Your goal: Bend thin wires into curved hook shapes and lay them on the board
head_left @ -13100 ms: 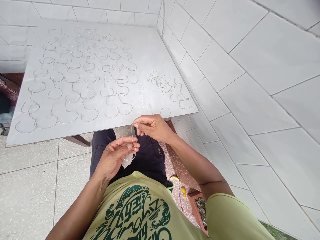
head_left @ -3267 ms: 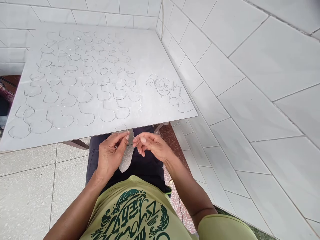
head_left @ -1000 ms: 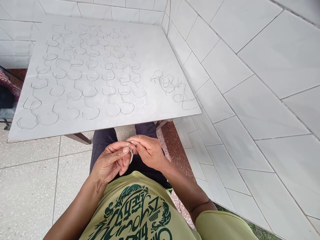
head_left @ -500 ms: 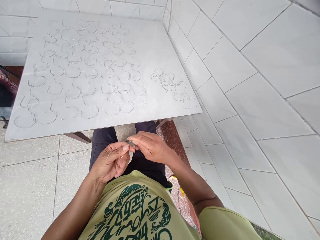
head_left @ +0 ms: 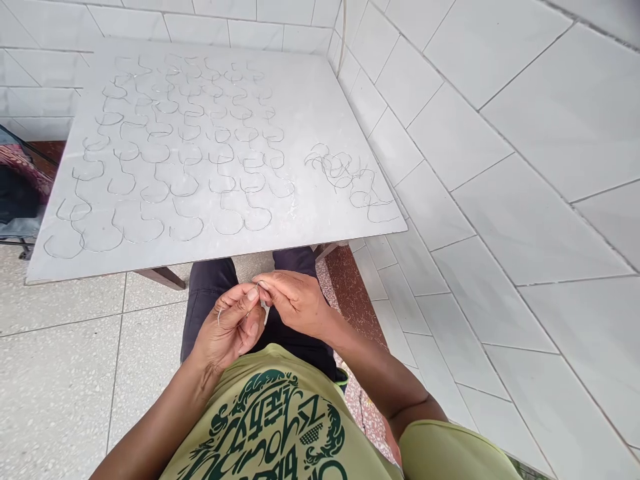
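Just past the table's front edge, above my lap, my left hand (head_left: 236, 319) pinches a thin wire (head_left: 219, 316) between thumb and forefinger. One curved end of it shows beside the base of the left thumb. My right hand (head_left: 295, 300) is closed at the fingertips on the same wire, and both sets of fingertips nearly meet. Most of the wire is hidden by my fingers. On the white tabletop (head_left: 310, 220) lie rows of bent wires (head_left: 187, 220) with curved, hook-like shapes. A loose tangle of wires (head_left: 345, 175) lies on the right part of the table.
White tiled walls (head_left: 500, 220) rise behind the table and close along my right. A wooden table leg (head_left: 161, 277) stands below the front edge. Dark and patterned items (head_left: 23, 180) sit at the far left, beside the speckled floor (head_left: 60, 360).
The view has shifted slightly, so the table sits a little lower and to the right. My fingertips are closer together, and less of the wire shows.
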Demonstrator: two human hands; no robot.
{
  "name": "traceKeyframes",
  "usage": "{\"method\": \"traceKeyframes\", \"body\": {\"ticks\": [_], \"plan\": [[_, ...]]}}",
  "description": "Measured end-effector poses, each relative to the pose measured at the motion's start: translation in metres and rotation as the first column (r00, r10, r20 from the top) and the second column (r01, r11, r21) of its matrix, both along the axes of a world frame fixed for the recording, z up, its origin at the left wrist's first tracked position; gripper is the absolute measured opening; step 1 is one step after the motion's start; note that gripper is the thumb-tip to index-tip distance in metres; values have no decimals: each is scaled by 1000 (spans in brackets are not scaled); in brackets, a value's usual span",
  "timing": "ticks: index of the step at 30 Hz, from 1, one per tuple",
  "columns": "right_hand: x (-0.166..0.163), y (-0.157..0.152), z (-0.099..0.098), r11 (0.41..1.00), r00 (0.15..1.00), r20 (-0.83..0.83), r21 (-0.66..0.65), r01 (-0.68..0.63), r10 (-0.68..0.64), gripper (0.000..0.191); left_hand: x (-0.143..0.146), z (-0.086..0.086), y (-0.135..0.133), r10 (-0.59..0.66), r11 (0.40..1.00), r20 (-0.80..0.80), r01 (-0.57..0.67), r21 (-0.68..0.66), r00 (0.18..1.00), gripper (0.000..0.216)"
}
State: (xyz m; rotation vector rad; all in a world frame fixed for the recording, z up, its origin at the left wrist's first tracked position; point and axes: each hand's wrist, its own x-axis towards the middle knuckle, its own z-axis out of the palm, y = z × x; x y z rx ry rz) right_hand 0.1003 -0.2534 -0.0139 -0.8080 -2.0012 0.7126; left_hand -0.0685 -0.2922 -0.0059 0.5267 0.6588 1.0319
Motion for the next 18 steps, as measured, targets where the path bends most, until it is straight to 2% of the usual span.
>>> {"method": "traceKeyframes", "body": {"ticks": [4,8,10,13,15,18], "plan": [[6,8,2,999,999,39,49,-10,8,27,-10,3,8,-42,999,-85,42,-4,996,27],[18,20,8,992,994,104,126,-28,15,27,-29,10,17,38,998,-283,-22,59,958,53],[23,26,10,989,990,142,138,-47,27,26,-37,14,17,59,992,-420,-7,124,905,48],[26,32,14,983,978,207,170,-69,32,24,-41,16,15,73,981,-617,54,184,784,26],[28,35,17,975,967,250,195,-109,58,23,-39,16,14,111,979,-677,37,200,728,22],[30,39,22,955,944,308,228,-192,116,24,-32,15,13,181,974,-686,-33,224,705,23]]}}
